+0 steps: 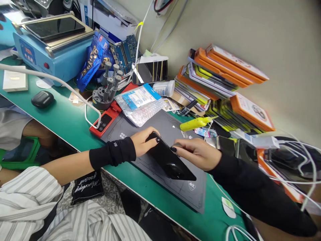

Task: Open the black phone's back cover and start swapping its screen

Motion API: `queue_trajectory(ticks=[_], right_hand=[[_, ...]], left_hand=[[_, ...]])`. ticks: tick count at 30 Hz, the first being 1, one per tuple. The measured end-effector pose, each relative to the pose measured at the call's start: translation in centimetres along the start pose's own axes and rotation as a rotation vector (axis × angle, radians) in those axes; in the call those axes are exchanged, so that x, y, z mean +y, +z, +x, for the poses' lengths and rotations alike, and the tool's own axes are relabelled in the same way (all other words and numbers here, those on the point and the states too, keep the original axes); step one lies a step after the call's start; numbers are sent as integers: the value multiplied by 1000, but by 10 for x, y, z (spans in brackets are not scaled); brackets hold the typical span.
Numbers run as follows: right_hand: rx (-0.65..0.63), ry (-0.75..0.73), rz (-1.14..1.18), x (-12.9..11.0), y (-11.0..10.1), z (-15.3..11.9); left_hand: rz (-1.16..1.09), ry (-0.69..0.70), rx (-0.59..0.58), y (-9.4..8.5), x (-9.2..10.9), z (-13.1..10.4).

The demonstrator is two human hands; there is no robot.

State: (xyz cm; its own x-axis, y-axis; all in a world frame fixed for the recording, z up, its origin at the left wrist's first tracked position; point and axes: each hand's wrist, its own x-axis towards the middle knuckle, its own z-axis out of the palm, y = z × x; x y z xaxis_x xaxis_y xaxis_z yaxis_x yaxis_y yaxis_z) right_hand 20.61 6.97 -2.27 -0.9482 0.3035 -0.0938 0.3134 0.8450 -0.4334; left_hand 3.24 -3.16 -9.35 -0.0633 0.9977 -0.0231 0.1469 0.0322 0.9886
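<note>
A black smartphone [167, 156] is held at a tilt over a dark grey work mat [194, 197]. My left hand [143, 141] is closed around the phone's far left end, its thumb lying on the dark face. At the phone's long right edge, my right hand [199, 153] is closed in a pinch. A small greyish thin piece [177, 145] shows at its fingertips, touching or very near the edge; its kind is too small to tell. Behind the hands, a yellow bottle with a fine tip [193, 124] lies on its side.
A red control strip [104, 122] borders the mat, with plastic bags [140, 100] on it. A screwdriver stand [101, 95], blue heating machine [57, 60] and black earbud case [42, 99] sit left. Stacked orange boxes [225, 67] line the wall. White cables [306, 160] trail right.
</note>
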Motion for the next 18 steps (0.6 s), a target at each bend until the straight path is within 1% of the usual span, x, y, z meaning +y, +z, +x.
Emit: queue_trajectory(ticks=[3,6,9,14,18], right_hand=[[128,-84,-66,6,10,5],[248,-215,-173,8,13,17],[265,-302,-209,5,11,30],[275,-264,-194,2,9,37],[307,-271,-169,2,12,41]], left_hand=[[157,-18,-8,1,6,-2],[295,-71,16,4,12,-2],[328,-117,53,7,15,0],[291,-136,108,14,16,2],[246,-125,175,19,14,2]])
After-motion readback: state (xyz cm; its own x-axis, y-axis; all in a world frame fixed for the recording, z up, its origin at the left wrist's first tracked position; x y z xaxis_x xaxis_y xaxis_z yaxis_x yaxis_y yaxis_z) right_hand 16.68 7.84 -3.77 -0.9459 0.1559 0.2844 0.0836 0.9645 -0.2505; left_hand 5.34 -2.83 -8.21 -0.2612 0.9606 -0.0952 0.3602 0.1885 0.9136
